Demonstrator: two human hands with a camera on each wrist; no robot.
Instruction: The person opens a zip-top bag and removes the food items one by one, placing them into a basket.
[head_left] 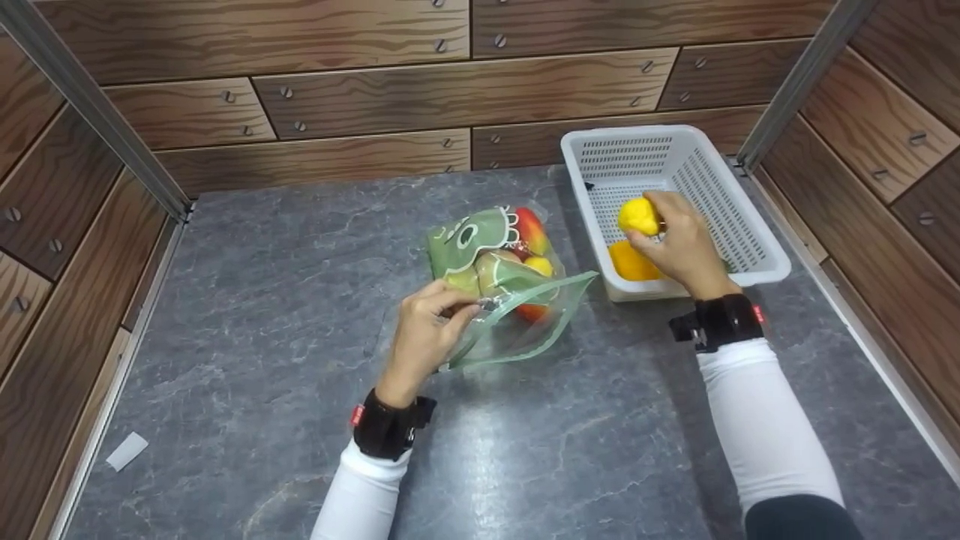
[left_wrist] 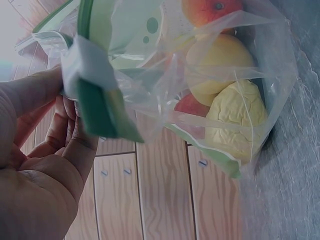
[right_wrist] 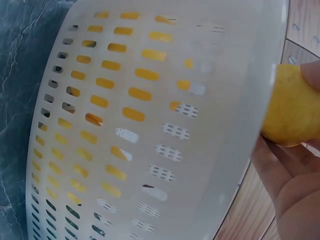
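Note:
My left hand (head_left: 427,330) pinches the rim of a clear zip bag (head_left: 517,352) with a green printed front, holding its mouth partly open. Inside the bag lie several fruits, among them a red-and-yellow mango (head_left: 531,231) and a wrinkled pale-yellow fruit (left_wrist: 237,120). Between the thumb and fingers of my right hand (head_left: 684,244) is a yellow lemon (head_left: 638,216), held over the near part of the white basket (head_left: 675,135). Seen from the right wrist, the lemon (right_wrist: 292,107) is just past the basket's rim. An orange-yellow thing (head_left: 632,262) lies in the basket below it.
The slotted basket wall (right_wrist: 165,125) stands to the right of the bag and partly hides yellow and green things inside. A small white slip (head_left: 127,451) lies at the left on the grey marbled table (head_left: 262,300). Wood-patterned panels (head_left: 360,97) enclose the back and sides.

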